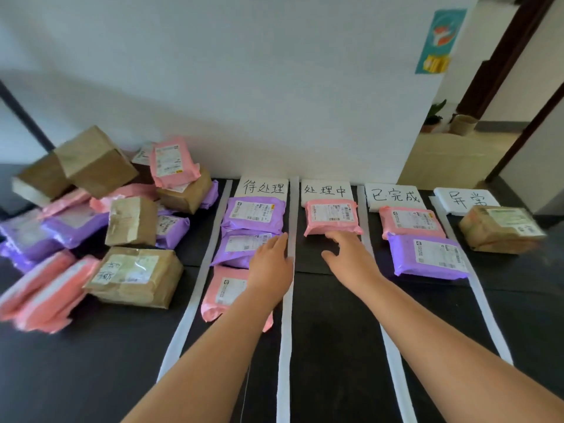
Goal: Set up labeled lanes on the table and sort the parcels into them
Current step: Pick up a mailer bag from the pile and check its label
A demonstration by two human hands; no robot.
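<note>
White strips (287,300) split the black table (335,346) into lanes, each headed by a handwritten white label (265,187). The first lane holds two purple mailers (253,213) and a pink mailer (224,291). My left hand (271,264) lies flat over the lower purple mailer (238,248), fingers straight. In the second lane sits a pink parcel (331,216); my right hand (348,254) is open, fingertips at its near edge. The third lane has a pink parcel (410,222) and a purple parcel (430,254). A brown box (497,228) sits in the fourth lane.
A loose heap of brown boxes (134,276), pink mailers (45,294) and purple mailers (61,224) covers the table's left side. A white wall (274,87) runs behind the table. A doorway (457,141) opens at the right.
</note>
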